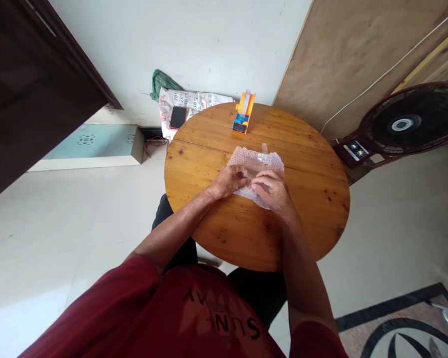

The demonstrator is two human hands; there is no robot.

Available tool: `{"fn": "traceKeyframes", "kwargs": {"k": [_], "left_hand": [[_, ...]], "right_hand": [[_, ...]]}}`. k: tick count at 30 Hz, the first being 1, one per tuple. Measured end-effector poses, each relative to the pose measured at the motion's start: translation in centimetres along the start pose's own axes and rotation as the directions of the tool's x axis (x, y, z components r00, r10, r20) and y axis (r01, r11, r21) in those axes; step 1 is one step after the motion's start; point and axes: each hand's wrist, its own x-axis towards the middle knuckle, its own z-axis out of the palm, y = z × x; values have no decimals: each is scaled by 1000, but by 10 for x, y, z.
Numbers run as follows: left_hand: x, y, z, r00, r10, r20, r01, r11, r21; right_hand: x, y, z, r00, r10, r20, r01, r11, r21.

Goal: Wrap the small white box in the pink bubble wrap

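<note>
Working over a crumpled sheet of bubble wrap [256,160], the left hand [231,181] and the right hand [275,192] meet with their fingertips close together. The fingers of both hands are bent inward; whether they are clamped on the wrap or on something smaller cannot be told, since the fingers cover the spot. The bubble wrap lies directly beneath the grip, on the round wooden table [313,199], spreading beyond the fingertips on the far side. A clear strip [265,148] projects from its far edge. Farther from the grip, straight ahead, stands an orange and blue tape dispenser [242,121]. Ahead and well to the left, a phone [178,117] rests on printed white sheeting [205,99]; well to the right is a fan [410,122].
</note>
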Motion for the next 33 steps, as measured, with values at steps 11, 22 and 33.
{"fn": "traceKeyframes", "kwargs": {"k": [11,22,33], "left_hand": [[-7,8,-32,993,-89,-71,96,990,106],[-6,5,-22,983,-122,-138,182,759,625],[-28,24,-35,910,-319,-265,411,620,668]], "right_hand": [[-1,1,-1,994,104,21,-105,993,51],[-1,2,1,998,64,-5,-64,997,47],[0,3,1,999,49,-1,-49,998,44]]}}
